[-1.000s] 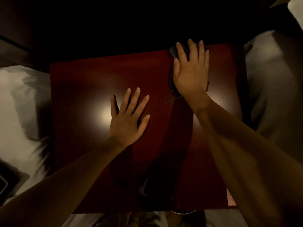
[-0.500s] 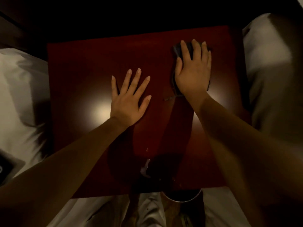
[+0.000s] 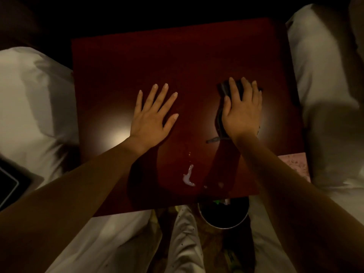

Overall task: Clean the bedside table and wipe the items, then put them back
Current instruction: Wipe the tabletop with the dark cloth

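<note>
One square bedside table (image 3: 157,56) with a dark red, polished wood top, seen from above in dim light. Two bare hands lie on it. The left hand (image 3: 151,119) rests flat near the table's centre, fingers straight and spread wide, holding nothing. The right hand (image 3: 243,113), on the table's right half, presses flat with straight fingers on one dark cloth (image 3: 224,89), whose corner shows past the fingertips.

One small pale puddle (image 3: 188,177) sits on the wood near the table's front edge, between the two forearms. A broad stretch of wood lies between the fingertips and the table's far edge.

White bedding borders the table on two sides: one bed on its left (image 3: 29,95), one on its right (image 3: 325,75). One round bin (image 3: 222,223) stands at the front edge, partly tucked beneath it. One pink patterned item (image 3: 295,164) shows at the table's front right corner.
</note>
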A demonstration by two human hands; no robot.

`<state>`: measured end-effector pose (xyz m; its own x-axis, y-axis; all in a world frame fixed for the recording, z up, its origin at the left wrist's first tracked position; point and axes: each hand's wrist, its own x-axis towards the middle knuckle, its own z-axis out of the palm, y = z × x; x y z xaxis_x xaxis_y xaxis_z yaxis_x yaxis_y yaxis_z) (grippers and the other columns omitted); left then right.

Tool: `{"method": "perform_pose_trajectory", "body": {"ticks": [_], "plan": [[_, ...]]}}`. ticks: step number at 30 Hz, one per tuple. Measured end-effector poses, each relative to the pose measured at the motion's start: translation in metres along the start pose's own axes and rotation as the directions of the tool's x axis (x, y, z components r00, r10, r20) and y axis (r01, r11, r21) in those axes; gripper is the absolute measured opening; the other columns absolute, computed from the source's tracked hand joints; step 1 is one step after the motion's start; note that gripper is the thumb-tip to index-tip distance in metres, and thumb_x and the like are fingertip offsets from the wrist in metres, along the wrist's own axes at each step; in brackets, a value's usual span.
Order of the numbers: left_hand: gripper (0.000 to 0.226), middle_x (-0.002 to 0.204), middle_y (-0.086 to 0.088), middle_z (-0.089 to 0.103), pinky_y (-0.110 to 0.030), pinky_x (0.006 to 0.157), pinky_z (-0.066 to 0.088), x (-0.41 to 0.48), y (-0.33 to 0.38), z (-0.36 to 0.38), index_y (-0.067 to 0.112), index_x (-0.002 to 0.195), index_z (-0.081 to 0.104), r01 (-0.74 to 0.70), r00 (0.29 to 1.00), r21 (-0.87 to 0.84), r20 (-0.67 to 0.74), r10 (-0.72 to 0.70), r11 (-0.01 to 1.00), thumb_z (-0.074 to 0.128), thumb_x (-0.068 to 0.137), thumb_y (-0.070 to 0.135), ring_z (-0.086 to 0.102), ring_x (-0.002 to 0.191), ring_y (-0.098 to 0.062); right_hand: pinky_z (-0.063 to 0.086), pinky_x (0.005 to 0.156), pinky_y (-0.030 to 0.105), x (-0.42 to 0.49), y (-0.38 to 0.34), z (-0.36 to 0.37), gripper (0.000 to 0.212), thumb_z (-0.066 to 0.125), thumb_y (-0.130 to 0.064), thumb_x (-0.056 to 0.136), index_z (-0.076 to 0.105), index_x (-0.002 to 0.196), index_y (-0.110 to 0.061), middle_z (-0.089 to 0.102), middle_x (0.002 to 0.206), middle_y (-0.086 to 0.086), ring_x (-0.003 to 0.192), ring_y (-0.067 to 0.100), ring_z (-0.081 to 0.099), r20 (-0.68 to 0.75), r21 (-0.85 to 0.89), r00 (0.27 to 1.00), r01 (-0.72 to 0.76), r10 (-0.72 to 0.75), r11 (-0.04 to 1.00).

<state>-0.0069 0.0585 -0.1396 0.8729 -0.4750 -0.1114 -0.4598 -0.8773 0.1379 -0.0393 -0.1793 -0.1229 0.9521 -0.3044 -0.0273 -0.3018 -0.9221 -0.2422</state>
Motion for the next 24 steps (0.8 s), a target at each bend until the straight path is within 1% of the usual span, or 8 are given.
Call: {"method": "perform_pose_trajectory", "body": {"ticks": [3,8,12,15,21,24], "plan": [[0.059,0.161,-0.001,0.009,-0.049,0.119,-0.003,-0.022,-0.008,0.001,0.03,0.15,0.011,-0.007,1.0,-0.009,0.004,0.007,1.0,0.016,0.096,0.053,0.0,0.149,-0.021,0.012,0.12,0.047,-0.026,0.001,-0.002,0.048,0.029,-0.031,0.099,0.032,0.145,-0.019,0.031,0.152,0.014,0.144,0.036,0.018,0.015,0.007,1.0,-0.013,0.013,1.0],[0.059,0.161,0.0,0.007,-0.047,0.118,-0.005,-0.054,-0.016,0.004,0.03,0.148,0.004,-0.005,1.0,-0.014,-0.006,0.005,1.0,0.015,0.095,0.054,-0.004,0.147,-0.018,0.021,0.118,0.05,-0.075,-0.001,-0.003,0.047,0.032,-0.029,0.098,0.035,0.144,-0.017,0.034,0.15,0.017,0.143,0.038,0.022,0.004,0.013,0.999,-0.052,0.052,0.999],[0.06,0.161,-0.001,0.01,-0.047,0.119,-0.003,-0.075,-0.023,0.005,0.028,0.149,0.011,-0.026,1.0,-0.014,-0.01,0.026,1.0,0.015,0.095,0.054,0.0,0.148,-0.019,0.025,0.116,0.051,-0.112,-0.014,0.0,0.047,0.034,-0.028,0.098,0.035,0.144,-0.017,0.036,0.148,0.017,0.142,0.037,0.024,-0.005,0.018,0.993,-0.119,0.119,0.993],[0.06,0.16,-0.001,0.012,-0.048,0.119,-0.001,-0.09,-0.03,0.005,0.028,0.15,0.014,-0.036,0.999,-0.014,-0.011,0.036,0.999,0.016,0.095,0.053,0.003,0.148,-0.019,0.024,0.117,0.051,-0.137,-0.027,0.006,0.047,0.033,-0.027,0.099,0.034,0.144,-0.015,0.036,0.148,0.018,0.142,0.037,0.024,-0.009,0.017,0.987,-0.158,0.158,0.987],[0.059,0.16,-0.001,0.013,-0.048,0.119,-0.001,-0.111,-0.041,0.006,0.028,0.149,0.014,-0.047,0.999,-0.019,-0.017,0.046,0.999,0.016,0.095,0.053,0.004,0.148,-0.018,0.028,0.114,0.054,-0.171,-0.06,0.013,0.046,0.033,-0.027,0.098,0.037,0.142,-0.014,0.039,0.147,0.019,0.139,0.039,0.029,-0.054,0.062,0.97,-0.234,0.238,0.97],[0.058,0.159,-0.001,0.017,-0.049,0.119,0.002,-0.113,-0.043,0.008,0.028,0.149,0.017,-0.048,0.998,-0.022,-0.041,0.047,0.999,0.018,0.096,0.052,0.008,0.148,-0.018,0.023,0.117,0.052,-0.179,-0.078,0.018,0.047,0.03,-0.028,0.099,0.033,0.144,-0.016,0.037,0.148,0.017,0.141,0.038,0.026,-0.06,0.062,0.954,-0.29,0.293,0.955]]}}
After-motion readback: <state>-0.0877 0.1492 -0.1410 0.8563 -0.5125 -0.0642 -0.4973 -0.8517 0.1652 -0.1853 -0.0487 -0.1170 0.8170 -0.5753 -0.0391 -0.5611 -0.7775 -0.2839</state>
